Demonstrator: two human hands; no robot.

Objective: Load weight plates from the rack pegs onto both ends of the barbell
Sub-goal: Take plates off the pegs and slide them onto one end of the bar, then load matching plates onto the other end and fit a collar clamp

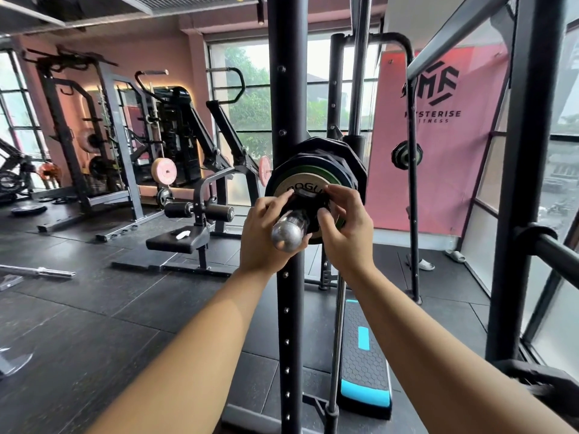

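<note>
The barbell's chrome sleeve end (286, 234) points toward me at frame centre. On it sit a small plate with a white, green-ringed face (305, 185) and larger black plates (341, 158) behind it. A black collar (308, 203) rings the sleeve against the small plate. My left hand (266, 228) pinches the collar's left side, fingertips touching the plate face. My right hand (346, 227) grips the collar's right side with curled fingers. Another small plate (406, 154) hangs on a rack peg at the right.
A black rack upright (286, 89) stands right behind the plates. A horizontal rack bar (557, 252) juts in at the right. A blue-and-black step platform (365, 358) lies on the floor below. A bench (178, 241) and other machines stand to the left.
</note>
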